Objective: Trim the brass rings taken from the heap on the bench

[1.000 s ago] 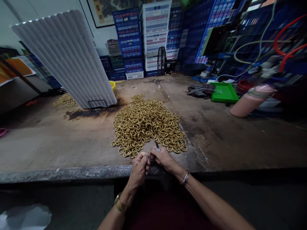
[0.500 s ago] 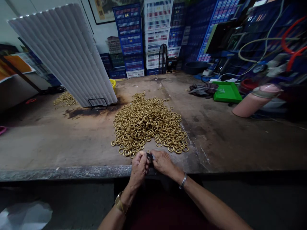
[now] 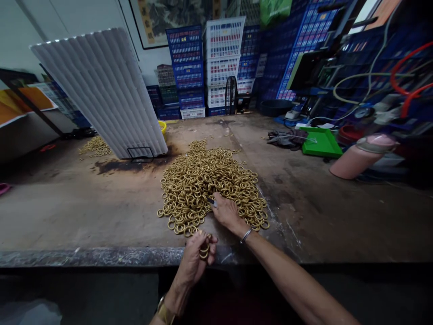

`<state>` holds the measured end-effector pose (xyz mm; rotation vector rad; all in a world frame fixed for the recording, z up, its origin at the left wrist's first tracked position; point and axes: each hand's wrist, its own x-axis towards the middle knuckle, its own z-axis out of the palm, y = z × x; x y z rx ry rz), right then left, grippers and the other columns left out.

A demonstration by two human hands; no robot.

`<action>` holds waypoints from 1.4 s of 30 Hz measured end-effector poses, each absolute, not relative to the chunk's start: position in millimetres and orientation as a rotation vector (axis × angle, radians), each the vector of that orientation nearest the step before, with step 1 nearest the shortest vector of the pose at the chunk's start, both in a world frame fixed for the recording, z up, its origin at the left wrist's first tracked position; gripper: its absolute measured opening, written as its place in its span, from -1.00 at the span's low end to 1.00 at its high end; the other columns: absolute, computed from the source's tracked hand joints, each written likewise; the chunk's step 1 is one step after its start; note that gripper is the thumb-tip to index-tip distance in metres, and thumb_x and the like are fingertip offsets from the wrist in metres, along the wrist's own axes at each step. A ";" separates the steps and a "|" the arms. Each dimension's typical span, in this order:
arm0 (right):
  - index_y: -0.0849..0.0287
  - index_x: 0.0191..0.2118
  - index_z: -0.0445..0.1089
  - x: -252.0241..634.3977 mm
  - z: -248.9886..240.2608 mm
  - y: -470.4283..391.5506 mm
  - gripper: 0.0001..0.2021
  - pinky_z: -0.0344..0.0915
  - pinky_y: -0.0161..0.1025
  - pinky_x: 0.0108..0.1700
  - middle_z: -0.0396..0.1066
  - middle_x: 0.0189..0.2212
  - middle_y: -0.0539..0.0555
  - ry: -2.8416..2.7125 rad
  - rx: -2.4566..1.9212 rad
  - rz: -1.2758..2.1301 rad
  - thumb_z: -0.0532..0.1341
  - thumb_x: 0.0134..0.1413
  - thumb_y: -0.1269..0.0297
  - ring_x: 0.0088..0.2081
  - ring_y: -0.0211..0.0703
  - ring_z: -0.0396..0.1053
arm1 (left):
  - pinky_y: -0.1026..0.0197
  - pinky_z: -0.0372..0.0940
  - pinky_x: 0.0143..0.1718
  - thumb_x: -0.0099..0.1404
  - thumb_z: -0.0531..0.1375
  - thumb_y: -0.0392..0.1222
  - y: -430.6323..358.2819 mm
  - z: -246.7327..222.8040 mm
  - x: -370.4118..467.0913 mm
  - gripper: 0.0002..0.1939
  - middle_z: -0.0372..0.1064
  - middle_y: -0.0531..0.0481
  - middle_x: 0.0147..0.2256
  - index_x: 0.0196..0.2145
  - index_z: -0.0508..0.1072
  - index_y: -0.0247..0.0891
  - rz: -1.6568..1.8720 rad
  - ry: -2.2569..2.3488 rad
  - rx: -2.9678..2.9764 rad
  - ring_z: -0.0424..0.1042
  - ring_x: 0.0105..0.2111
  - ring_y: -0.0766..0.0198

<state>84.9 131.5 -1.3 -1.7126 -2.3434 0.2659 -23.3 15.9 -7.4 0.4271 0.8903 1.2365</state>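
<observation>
A heap of brass-coloured rings is spread on the worktable in front of me. Low by the table's front edge, my left hand is closed around a few brass rings, which show between thumb and fingers. My right hand reaches over the near side of the heap, its fingertips at the rings. Gripped in it is a small dark flat tool with a greyish part near the fingers; its exact kind is too small to make out.
A tall ribbed white panel leans in a black wire stand at the left, with more rings beside it. Toward the right lie dark gloves, a green tray and a pink bottle. Stacked crates stand behind the table.
My right hand has moved forward from beside the left hand to the heap, carrying the dark tool. My left hand has turned, so rings show in it. The view has tilted up slightly.
</observation>
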 end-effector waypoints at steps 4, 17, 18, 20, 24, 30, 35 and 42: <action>0.14 -0.21 0.25 76.1 -3.4 139.8 -0.83 0.05 -0.34 -0.38 0.43 -0.34 0.10 -2.411 -1.760 0.271 -0.01 0.09 0.33 -0.33 -0.18 0.37 | 0.41 0.03 -0.70 0.09 0.19 -0.11 17.5 -7.4 -27.3 -0.78 0.31 0.01 -0.47 -0.38 0.27 -0.28 1.225 0.825 0.349 0.27 -0.59 0.41; 0.22 -0.51 0.31 95.3 -15.2 100.5 -0.83 0.06 -0.42 -0.58 0.28 -0.64 -0.06 -1.467 -1.254 1.275 0.13 -0.11 0.21 -0.63 -0.38 0.13 | 0.44 0.04 -0.70 -0.05 0.30 -0.09 32.8 -8.0 -16.4 -0.63 0.26 0.10 -0.54 -0.31 0.31 -0.28 1.361 0.991 0.350 0.27 -0.58 0.42; 0.22 -0.49 0.31 96.2 -15.4 93.7 -0.81 0.02 -0.42 -0.62 0.28 -0.64 -0.07 -1.385 -1.236 1.369 0.14 -0.12 0.17 -0.67 -0.40 0.09 | 0.44 0.03 -0.71 -0.05 0.29 -0.06 32.3 -8.5 -14.2 -0.61 0.25 0.11 -0.55 -0.29 0.31 -0.27 1.369 1.009 0.384 0.25 -0.60 0.43; 0.23 -0.45 0.31 97.3 -15.5 82.3 -0.75 -0.06 -0.42 -0.69 0.27 -0.63 -0.08 -1.256 -1.206 1.518 0.16 -0.13 0.11 -0.71 -0.44 0.01 | 0.45 0.00 -0.71 -0.02 0.27 -0.03 30.6 -10.9 -10.5 -0.62 0.24 0.12 -0.56 -0.29 0.32 -0.27 1.364 1.043 0.467 0.20 -0.63 0.46; 0.25 -0.48 0.32 98.1 -15.2 71.6 -0.71 -0.05 -0.43 -0.68 0.24 -0.66 -0.08 -1.287 -1.173 1.555 0.18 -0.15 0.07 -0.71 -0.46 0.00 | 0.45 -0.08 -0.73 0.06 0.20 0.00 27.8 -18.3 -7.1 -0.71 0.22 0.11 -0.57 -0.41 0.33 -0.31 1.358 1.184 0.644 0.07 -0.69 0.53; 0.24 -0.48 0.34 104.9 -9.4 73.8 -0.79 0.08 -0.42 -0.54 0.22 -0.66 -0.08 -1.588 -1.286 1.239 0.13 -0.12 0.17 -0.60 -0.38 0.11 | 0.39 0.02 -0.62 0.10 0.15 -0.08 24.0 -17.6 -9.1 -0.80 0.11 0.15 -0.65 -0.49 0.36 -0.28 1.386 1.446 0.945 0.05 -0.66 0.45; 0.21 -0.50 0.31 106.2 -8.8 77.8 -0.84 0.06 -0.42 -0.51 0.20 -0.63 -0.09 -1.729 -1.310 1.072 0.10 -0.11 0.23 -0.56 -0.36 0.12 | 0.35 0.13 -0.41 0.04 0.21 -0.21 20.4 -12.5 -10.0 -0.93 0.27 0.06 -0.56 -0.51 0.46 -0.25 1.500 1.467 1.112 0.19 -0.50 0.34; 0.22 -0.60 0.26 101.4 -6.5 78.7 -0.83 0.01 -0.43 -0.54 0.10 -0.69 -0.12 -1.763 -1.276 1.109 0.08 -0.10 0.30 -0.59 -0.39 0.05 | 0.42 -0.06 -0.69 0.11 0.14 -0.03 20.2 -10.9 -11.1 -0.77 0.20 0.11 -0.61 -0.41 0.38 -0.27 1.231 1.293 0.839 0.08 -0.69 0.47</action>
